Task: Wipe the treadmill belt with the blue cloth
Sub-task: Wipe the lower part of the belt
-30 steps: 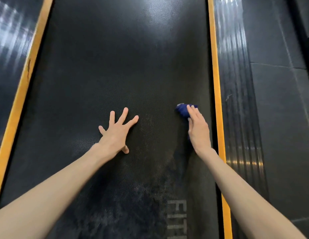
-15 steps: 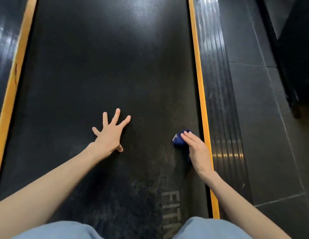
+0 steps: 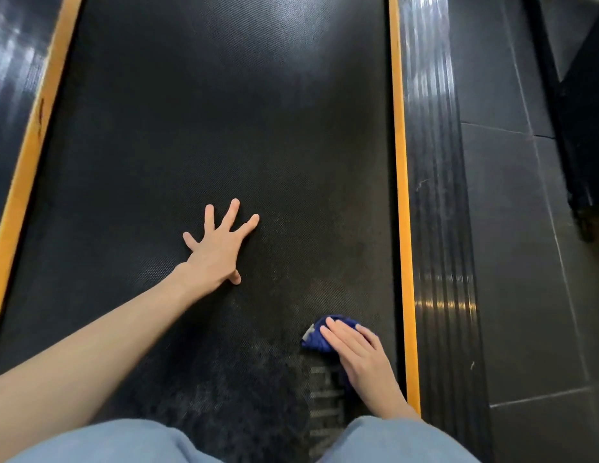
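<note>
The right hand [image 3: 361,359] presses flat fingers on the crumpled blue cloth [image 3: 315,339], near and right on the black textured treadmill belt [image 3: 224,111], beside its yellow edge strip [image 3: 403,228]. The left hand [image 3: 218,248] lies splayed mid-belt, bracing. Best: even pressure, overlapping strokes leftward across the dusty patches.

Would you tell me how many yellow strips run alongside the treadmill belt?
2. One yellow strip lines the treadmill belt's left edge; a second yellow strip lines its right edge, near the right hand.

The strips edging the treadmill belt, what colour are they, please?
The strips are orange-yellow; head view.
</note>
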Tool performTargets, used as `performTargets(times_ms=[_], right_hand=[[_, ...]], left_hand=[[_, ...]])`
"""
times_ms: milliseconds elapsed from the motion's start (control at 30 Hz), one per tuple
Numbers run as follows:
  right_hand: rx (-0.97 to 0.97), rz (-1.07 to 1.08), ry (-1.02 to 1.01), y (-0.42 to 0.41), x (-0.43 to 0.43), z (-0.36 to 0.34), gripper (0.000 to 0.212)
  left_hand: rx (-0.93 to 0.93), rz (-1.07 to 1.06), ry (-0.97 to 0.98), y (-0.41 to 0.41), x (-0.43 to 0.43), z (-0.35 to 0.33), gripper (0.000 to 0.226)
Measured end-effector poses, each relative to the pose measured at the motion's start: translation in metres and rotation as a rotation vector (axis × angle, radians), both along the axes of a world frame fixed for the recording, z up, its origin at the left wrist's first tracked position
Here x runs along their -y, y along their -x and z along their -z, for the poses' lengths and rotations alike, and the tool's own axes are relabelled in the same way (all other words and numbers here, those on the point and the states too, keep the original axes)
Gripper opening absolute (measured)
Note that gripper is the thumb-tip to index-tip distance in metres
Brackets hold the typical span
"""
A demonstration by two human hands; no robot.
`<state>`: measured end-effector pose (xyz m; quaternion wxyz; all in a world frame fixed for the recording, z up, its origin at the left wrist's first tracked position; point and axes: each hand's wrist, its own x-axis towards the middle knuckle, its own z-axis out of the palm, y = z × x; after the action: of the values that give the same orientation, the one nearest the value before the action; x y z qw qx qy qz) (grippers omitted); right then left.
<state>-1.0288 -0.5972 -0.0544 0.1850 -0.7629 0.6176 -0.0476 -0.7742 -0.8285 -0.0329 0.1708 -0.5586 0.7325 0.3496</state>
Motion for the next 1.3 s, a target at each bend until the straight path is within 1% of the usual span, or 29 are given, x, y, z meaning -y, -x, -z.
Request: performTargets(times_ms=[67, 133, 233, 400, 467, 533, 667, 733, 833, 933, 1133, 1200, 1300], right_hand=[[0.007, 0.030, 0.005, -0.002, 0.006, -0.002, 0.041], [0.041, 0.052, -0.037, -0.005, 0.008, -0.004, 0.043], [0.119, 0.172, -0.115, -0.005, 0.009, -0.010, 0.053], [0.328, 0.339, -0.114, -0.012, 0.007, -0.015, 0.041], [0.328, 0.317, -0.132, -0.012, 0.004, -0.013, 0.037], [0.287, 0.240, -0.109, -0.008, -0.001, -0.008, 0.040], [0.159, 0.088, -0.017, 0.002, 0.000, 0.008, 0.047], [0.127, 0.035, 0.003, 0.003, 0.004, 0.014, 0.049], [0.104, -0.002, 0.003, 0.008, 0.002, 0.017, 0.050], [0.111, -0.043, 0.001, 0.012, 0.003, 0.016, 0.052], [0.112, -0.058, 0.010, 0.013, 0.005, 0.020, 0.051], [0.131, -0.064, 0.027, 0.014, 0.006, 0.020, 0.049], [0.170, -0.057, 0.055, 0.014, 0.005, 0.022, 0.044]], left_hand=[[0.014, -0.009, 0.013, 0.002, -0.001, -0.001, 0.121], [0.011, -0.025, 0.034, 0.003, -0.002, -0.002, 0.121], [-0.007, -0.018, 0.053, 0.003, -0.007, -0.007, 0.119], [-0.015, -0.010, 0.069, -0.004, -0.013, -0.009, 0.113], [-0.024, -0.016, 0.046, -0.003, -0.013, -0.008, 0.114], [-0.036, -0.027, 0.044, -0.002, -0.011, -0.007, 0.114], [0.099, 0.058, 0.095, 0.004, -0.011, -0.008, 0.112], [0.158, 0.092, 0.133, 0.009, -0.010, -0.007, 0.109], [0.129, 0.050, 0.107, 0.015, -0.011, -0.007, 0.104], [0.111, 0.037, 0.034, 0.015, -0.007, -0.010, 0.110], [0.097, 0.020, 0.015, 0.011, -0.003, -0.007, 0.115], [0.132, 0.029, 0.056, 0.013, -0.007, -0.008, 0.110], [0.200, 0.090, 0.155, 0.027, -0.022, -0.013, 0.087]])
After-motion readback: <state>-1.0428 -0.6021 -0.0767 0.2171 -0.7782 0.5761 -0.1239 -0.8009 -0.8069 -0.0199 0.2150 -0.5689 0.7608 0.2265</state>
